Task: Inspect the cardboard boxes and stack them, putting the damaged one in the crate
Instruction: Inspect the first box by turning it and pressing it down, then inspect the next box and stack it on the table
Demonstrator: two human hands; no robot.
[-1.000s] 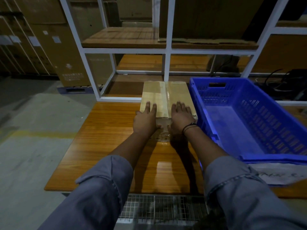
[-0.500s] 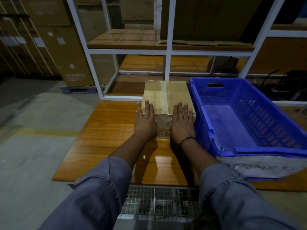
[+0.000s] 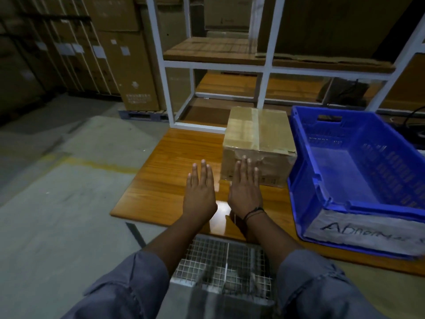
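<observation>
Both hands have drawn back off the box (image 3: 257,134). The left hand (image 3: 200,192) and right hand (image 3: 246,189) are released, flat and holding nothing (the right's fingertips may touch its near face). The box sits on the table (image 3: 165,171), just left of the crate (image 3: 303,194), so its check seems done.

My right hand (image 3: 245,192) covers part of the box's (image 3: 257,132) near face; right of the box, the crate (image 3: 345,132) and its label (image 3: 368,238) run off frame
</observation>
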